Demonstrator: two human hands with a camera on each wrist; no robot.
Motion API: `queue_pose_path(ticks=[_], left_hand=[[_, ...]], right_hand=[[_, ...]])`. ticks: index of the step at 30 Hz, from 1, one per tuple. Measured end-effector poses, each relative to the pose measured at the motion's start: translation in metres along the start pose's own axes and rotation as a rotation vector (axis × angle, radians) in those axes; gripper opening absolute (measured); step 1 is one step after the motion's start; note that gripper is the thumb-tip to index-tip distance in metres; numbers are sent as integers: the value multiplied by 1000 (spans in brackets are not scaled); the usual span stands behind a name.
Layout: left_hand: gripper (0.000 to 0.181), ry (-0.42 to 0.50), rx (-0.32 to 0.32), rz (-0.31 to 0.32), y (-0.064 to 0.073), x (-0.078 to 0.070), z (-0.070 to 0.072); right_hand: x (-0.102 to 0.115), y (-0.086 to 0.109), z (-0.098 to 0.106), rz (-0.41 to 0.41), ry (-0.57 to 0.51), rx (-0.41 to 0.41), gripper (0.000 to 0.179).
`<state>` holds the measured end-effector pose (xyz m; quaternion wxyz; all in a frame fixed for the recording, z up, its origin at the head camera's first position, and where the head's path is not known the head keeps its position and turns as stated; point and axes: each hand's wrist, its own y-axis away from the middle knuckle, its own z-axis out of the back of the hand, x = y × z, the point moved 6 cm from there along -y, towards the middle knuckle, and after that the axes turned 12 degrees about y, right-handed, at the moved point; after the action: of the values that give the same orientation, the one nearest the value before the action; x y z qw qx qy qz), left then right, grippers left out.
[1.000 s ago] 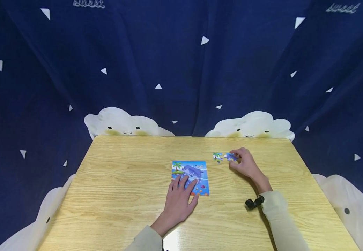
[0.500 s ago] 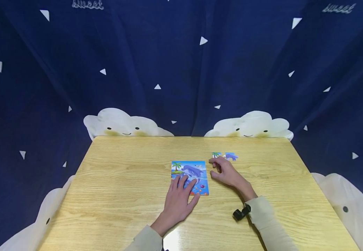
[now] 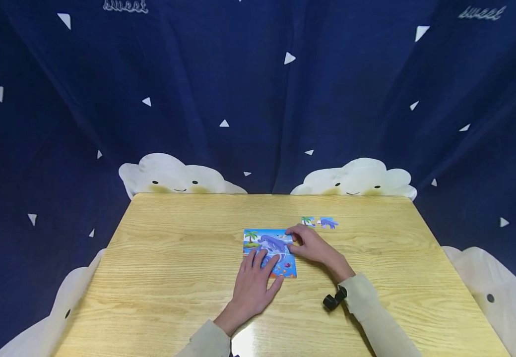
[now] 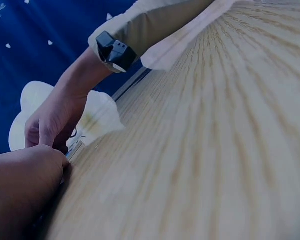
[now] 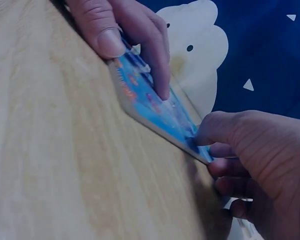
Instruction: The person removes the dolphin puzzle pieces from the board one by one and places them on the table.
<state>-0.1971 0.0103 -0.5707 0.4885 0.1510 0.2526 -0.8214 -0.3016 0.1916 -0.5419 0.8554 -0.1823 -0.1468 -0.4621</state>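
Note:
A square jigsaw puzzle (image 3: 273,241) with a dolphin and palm tree picture lies on the table, seen edge-on in the right wrist view. My left hand (image 3: 254,287) rests on its lower part, fingers spread and fairly straight, covering some of the picture. With bent fingers, my right hand (image 3: 313,245) pinches a piece at the puzzle's upper right edge; thumb and forefinger hide most of that piece. Farther back lie two loose puzzle pieces, one with a palm tree (image 3: 306,220) and one with part of a dolphin (image 3: 328,223).
The pale wooden table (image 3: 168,267) ends at a back edge beneath a dark blue curtain (image 3: 258,89) with white triangles and clouds. A black wrist camera (image 3: 335,299) sits at my right sleeve, low over the tabletop.
My right hand has let go of the loose dolphin piece and moved left and slightly nearer, onto the puzzle's upper right edge. My left hand has stayed in place.

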Motion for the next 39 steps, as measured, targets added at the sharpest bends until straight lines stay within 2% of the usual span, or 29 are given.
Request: queue_pose_path(ticks=[5, 11, 17, 22, 26, 31, 39], left_hand=[[56, -2, -31, -22, 0, -1, 2], [56, 7, -5, -6, 0, 1, -1], [57, 5, 10, 22, 0, 3, -2], [57, 11, 11, 28, 0, 2, -1], [56, 13, 1, 17, 0, 2, 0], [56, 16, -5, 13, 0, 2, 0], [56, 30, -10, 11, 0, 2, -1]], right_hand=[[0, -3, 1, -20, -25, 36, 34], [3, -5, 2, -25, -16, 86, 34], [9, -11, 6, -18, -31, 185, 32], [7, -15, 6, -51, -23, 242, 30], [7, -16, 6, -47, 7, 237, 30], [7, -14, 6, -23, 18, 191, 31], [2, -14, 3, -62, 9, 134, 35]])
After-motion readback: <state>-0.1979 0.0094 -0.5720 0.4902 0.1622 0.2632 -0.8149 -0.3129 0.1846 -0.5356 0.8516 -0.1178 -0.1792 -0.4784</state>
